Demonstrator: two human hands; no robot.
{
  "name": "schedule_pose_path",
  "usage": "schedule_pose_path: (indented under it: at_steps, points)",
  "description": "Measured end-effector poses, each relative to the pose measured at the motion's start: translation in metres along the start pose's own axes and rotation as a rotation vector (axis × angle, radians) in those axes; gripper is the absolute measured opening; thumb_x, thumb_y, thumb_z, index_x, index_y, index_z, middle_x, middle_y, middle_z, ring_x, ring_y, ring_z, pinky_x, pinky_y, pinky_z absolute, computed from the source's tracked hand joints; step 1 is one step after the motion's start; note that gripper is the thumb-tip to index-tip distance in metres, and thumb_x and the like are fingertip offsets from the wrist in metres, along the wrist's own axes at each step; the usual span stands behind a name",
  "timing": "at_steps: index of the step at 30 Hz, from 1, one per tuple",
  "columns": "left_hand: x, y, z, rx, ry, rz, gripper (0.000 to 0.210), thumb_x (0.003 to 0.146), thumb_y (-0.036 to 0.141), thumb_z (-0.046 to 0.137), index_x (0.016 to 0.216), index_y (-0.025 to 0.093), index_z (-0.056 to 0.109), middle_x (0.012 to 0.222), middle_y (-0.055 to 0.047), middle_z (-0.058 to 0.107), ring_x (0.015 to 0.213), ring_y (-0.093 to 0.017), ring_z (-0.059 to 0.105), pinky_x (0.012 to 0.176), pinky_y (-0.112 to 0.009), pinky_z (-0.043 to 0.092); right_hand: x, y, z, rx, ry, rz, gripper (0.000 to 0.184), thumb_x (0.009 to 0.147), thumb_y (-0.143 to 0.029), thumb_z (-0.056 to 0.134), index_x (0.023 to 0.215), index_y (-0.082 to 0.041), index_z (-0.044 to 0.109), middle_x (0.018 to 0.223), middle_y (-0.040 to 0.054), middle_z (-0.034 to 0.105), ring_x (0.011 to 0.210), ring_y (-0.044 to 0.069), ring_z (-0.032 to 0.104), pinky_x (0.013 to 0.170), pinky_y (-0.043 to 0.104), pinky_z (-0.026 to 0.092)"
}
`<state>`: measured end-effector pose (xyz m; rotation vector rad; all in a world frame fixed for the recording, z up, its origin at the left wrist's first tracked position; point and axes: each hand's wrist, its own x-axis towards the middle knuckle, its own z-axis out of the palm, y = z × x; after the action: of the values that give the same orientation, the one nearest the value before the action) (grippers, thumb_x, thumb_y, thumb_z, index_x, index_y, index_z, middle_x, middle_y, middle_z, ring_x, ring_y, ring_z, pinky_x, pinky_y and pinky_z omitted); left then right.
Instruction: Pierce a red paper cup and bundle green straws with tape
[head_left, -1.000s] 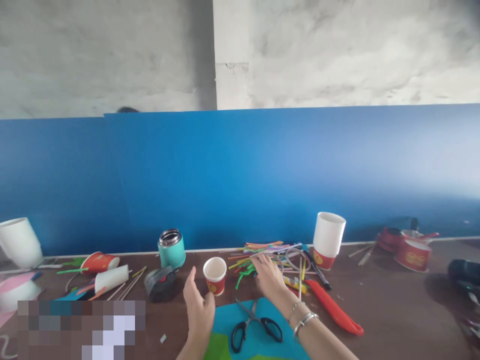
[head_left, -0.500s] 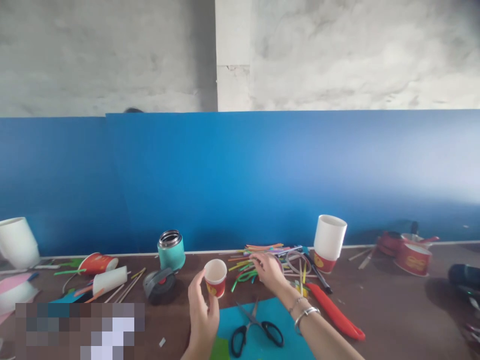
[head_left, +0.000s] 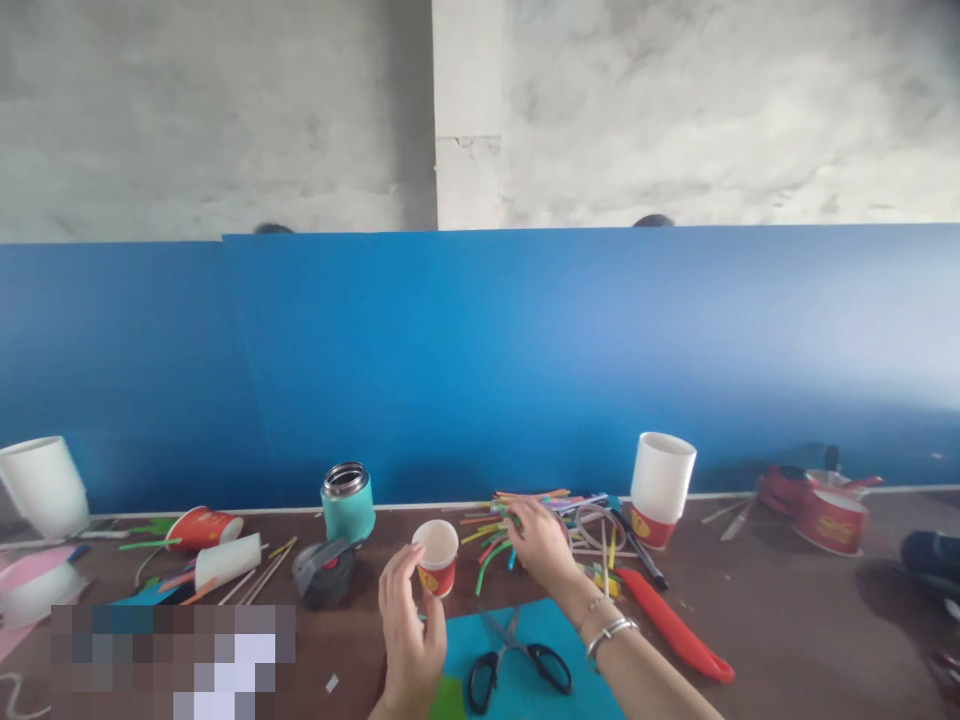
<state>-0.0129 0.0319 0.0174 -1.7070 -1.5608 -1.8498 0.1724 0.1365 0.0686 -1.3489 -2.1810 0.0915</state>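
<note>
My left hand (head_left: 412, 620) curls loosely at the near left side of a small red and white paper cup (head_left: 437, 560), fingertips at its rim and thumb in front. The cup stands upright, its open mouth showing nothing inside. My right hand (head_left: 541, 542), with bracelets at the wrist, reaches into a pile of colourful pipe cleaners (head_left: 491, 535). Its fingers are pinched together, with a bit of green at the tips that looks like a pipe cleaner. Between my forearms, black-handled scissors (head_left: 517, 655) lie spread on blue sheets (head_left: 577, 690).
A teal thermos (head_left: 349, 505) and its dark lid (head_left: 324, 575) stand left of the cup. Stacked paper cups (head_left: 663, 490) rise behind at the right, near a red-orange tool (head_left: 679, 630). Tipped cups (head_left: 225, 560) and sticks lie left. A blue partition (head_left: 480, 370) closes off the table's back.
My right hand's fingers have dipped further among the pipe cleaners, and the green ones there have shifted. My left hand stays by the cup. The view has moved slightly.
</note>
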Motion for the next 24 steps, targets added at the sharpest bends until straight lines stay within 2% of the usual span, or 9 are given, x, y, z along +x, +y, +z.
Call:
schedule_pose_path:
  at_steps: [3, 6, 9, 11, 14, 16, 17, 20, 24]
  points:
    - [0.0, 0.01, -0.003, -0.023, -0.024, 0.056, 0.042, 0.079, 0.007, 0.042, 0.118, 0.019, 0.049, 0.111, -0.013, 0.057, 0.107, -0.027, 0.053, 0.09, -0.044, 0.043, 0.008, 0.007, -0.017, 0.104, 0.132, 0.081, 0.021, 0.08, -0.015, 0.041, 0.088, -0.015, 0.061, 0.092, 0.0098, 0.064, 0.088, 0.02, 0.059, 0.081, 0.03, 0.044]
    - [-0.003, 0.018, -0.005, -0.099, -0.122, 0.043, 0.035, 0.08, 0.01, 0.044, 0.11, 0.021, 0.056, 0.102, -0.011, 0.062, 0.1, -0.026, 0.056, 0.085, -0.041, 0.046, 0.011, 0.009, -0.036, 0.207, 0.224, 0.139, 0.018, 0.081, -0.022, 0.043, 0.085, -0.016, 0.059, 0.087, 0.0086, 0.066, 0.079, 0.019, 0.061, 0.075, 0.028, 0.046]
    - [-0.005, 0.026, -0.001, -0.268, -0.296, -0.109, 0.021, 0.084, 0.022, 0.046, 0.097, 0.022, 0.062, 0.091, -0.009, 0.065, 0.088, -0.024, 0.06, 0.077, -0.036, 0.048, 0.002, -0.002, -0.053, 0.302, 0.281, 0.182, 0.023, 0.085, -0.033, 0.04, 0.085, -0.016, 0.056, 0.079, 0.0068, 0.067, 0.069, 0.018, 0.062, 0.066, 0.026, 0.048]
    - [-0.005, 0.032, 0.005, -0.427, -0.443, -0.315, 0.024, 0.085, 0.036, 0.047, 0.09, 0.021, 0.065, 0.081, -0.008, 0.066, 0.075, -0.021, 0.061, 0.068, -0.032, 0.047, -0.013, -0.016, -0.06, 0.433, 0.327, 0.182, 0.025, 0.085, -0.037, 0.042, 0.084, -0.016, 0.056, 0.074, 0.0057, 0.066, 0.066, 0.018, 0.062, 0.062, 0.025, 0.048]
    - [-0.004, 0.04, 0.017, -0.764, -0.628, -0.741, 0.05, 0.078, 0.06, 0.048, 0.091, 0.016, 0.066, 0.076, -0.009, 0.066, 0.063, -0.019, 0.06, 0.053, -0.028, 0.042, -0.04, -0.036, -0.058, 0.516, 0.381, 0.041, 0.015, 0.085, -0.029, 0.046, 0.088, -0.019, 0.056, 0.083, 0.0069, 0.065, 0.078, 0.019, 0.062, 0.072, 0.028, 0.049]
    - [-0.002, 0.045, 0.022, -0.981, -0.706, -0.982, 0.067, 0.071, 0.071, 0.048, 0.1, 0.013, 0.064, 0.081, -0.012, 0.067, 0.067, -0.021, 0.062, 0.053, -0.027, 0.041, -0.056, -0.045, -0.05, 0.459, 0.361, -0.122, 0.012, 0.086, -0.021, 0.045, 0.089, -0.02, 0.056, 0.093, 0.0089, 0.064, 0.091, 0.021, 0.059, 0.082, 0.032, 0.048]
    - [-0.001, 0.047, 0.023, -1.062, -0.736, -1.05, 0.073, 0.069, 0.074, 0.048, 0.104, 0.012, 0.063, 0.084, -0.013, 0.067, 0.072, -0.022, 0.063, 0.056, -0.027, 0.041, -0.062, -0.047, -0.045, 0.419, 0.348, -0.209, 0.014, 0.086, -0.018, 0.044, 0.092, -0.021, 0.056, 0.097, 0.0094, 0.062, 0.095, 0.021, 0.058, 0.083, 0.033, 0.048]
    - [0.005, 0.051, 0.021, -1.213, -0.777, -1.107, 0.074, 0.068, 0.073, 0.05, 0.108, 0.011, 0.061, 0.087, -0.013, 0.067, 0.086, -0.024, 0.062, 0.068, -0.03, 0.043, -0.072, -0.052, -0.032, 0.322, 0.288, -0.387, 0.021, 0.086, -0.011, 0.042, 0.098, -0.022, 0.056, 0.102, 0.0092, 0.059, 0.095, 0.02, 0.056, 0.082, 0.034, 0.049]
    - [0.01, 0.052, 0.012, -1.295, -0.654, -1.144, 0.055, 0.072, 0.062, 0.058, 0.101, 0.016, 0.063, 0.091, -0.009, 0.066, 0.096, -0.025, 0.059, 0.079, -0.033, 0.042, -0.077, -0.063, -0.025, 0.283, 0.147, -0.492, 0.025, 0.084, -0.005, 0.041, 0.098, -0.02, 0.055, 0.101, 0.0086, 0.058, 0.091, 0.019, 0.055, 0.08, 0.033, 0.049]
